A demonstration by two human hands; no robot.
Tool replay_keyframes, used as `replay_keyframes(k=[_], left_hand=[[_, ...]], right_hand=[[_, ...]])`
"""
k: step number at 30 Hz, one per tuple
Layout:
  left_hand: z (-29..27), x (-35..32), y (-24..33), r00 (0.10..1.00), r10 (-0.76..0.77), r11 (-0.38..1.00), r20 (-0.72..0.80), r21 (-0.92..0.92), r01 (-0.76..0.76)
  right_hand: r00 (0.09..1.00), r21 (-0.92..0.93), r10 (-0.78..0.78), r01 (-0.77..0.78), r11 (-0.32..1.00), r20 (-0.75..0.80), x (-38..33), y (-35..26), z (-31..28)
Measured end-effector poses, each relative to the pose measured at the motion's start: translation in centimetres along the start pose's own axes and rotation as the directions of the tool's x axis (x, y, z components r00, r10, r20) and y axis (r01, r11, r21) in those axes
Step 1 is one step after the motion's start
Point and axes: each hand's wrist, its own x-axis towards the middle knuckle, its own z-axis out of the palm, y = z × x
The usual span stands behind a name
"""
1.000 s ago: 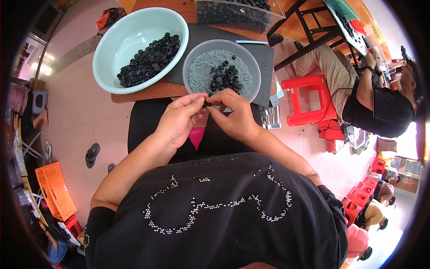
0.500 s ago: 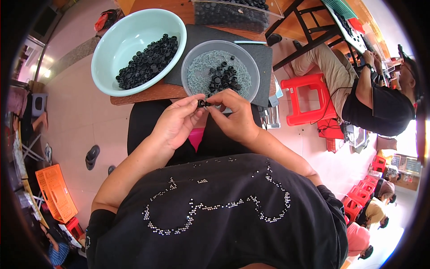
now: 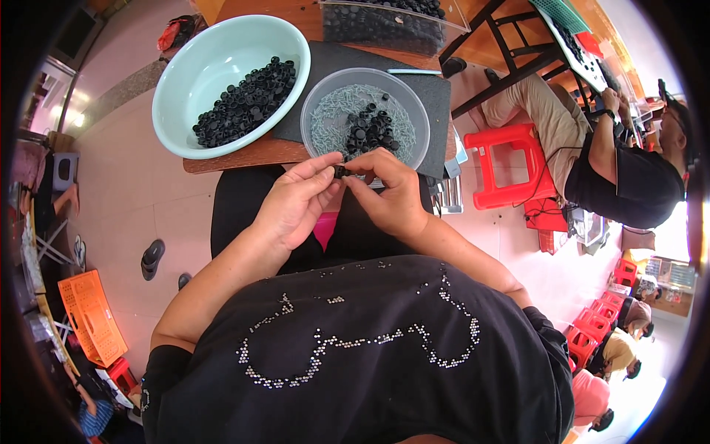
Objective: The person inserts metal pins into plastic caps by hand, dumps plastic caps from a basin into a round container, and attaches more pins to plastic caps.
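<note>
**Hands drop a little nearer the lap, part still pinched**

Both hands now sit slightly lower and closer to the body than half a second ago, just off the near rim of the clear round bowl (image 3: 366,118). Left hand (image 3: 296,203) and right hand (image 3: 392,196) meet fingertip to fingertip, thumbs and forefingers clenched around one small black part (image 3: 342,172) held between them above the lap. Behind them, the pale green basin (image 3: 222,52) of black parts rests unmoved on the wooden table (image 3: 244,152). Off to the right, a seated person (image 3: 629,177) works beside a red stool (image 3: 510,159).
</note>
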Motion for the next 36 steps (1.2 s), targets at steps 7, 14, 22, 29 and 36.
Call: replay_keyframes(k=[7, 14, 22, 29, 36], left_hand=[[-0.03, -0.11, 0.05, 0.998, 0.016, 1.000, 0.057, -0.027, -0.015], [0.13, -0.32, 0.02, 0.997, 0.046, 0.998, 0.067, -0.048, -0.042], [-0.03, -0.24, -0.03, 0.998, 0.010, 0.999, 0.054, -0.044, -0.007], [-0.02, -0.21, -0.03, 0.998, 0.003, 0.999, 0.059, -0.044, 0.000], [-0.01, -0.22, 0.00, 0.998, 0.012, 0.999, 0.065, -0.045, -0.009]], right_hand=[[0.996, -0.013, -0.085, 0.085, 0.996, -0.035, 0.10, 0.23, -0.16], [0.981, -0.060, -0.189, 0.187, 0.981, -0.034, 0.26, 0.31, -0.37], [0.996, 0.038, -0.071, 0.073, 0.997, -0.059, 0.05, 0.31, -0.07], [0.999, 0.069, -0.002, 0.006, 0.998, -0.053, -0.09, 0.25, -0.03], [0.998, 0.037, -0.021, 0.023, 0.999, -0.051, -0.07, 0.15, -0.12]])
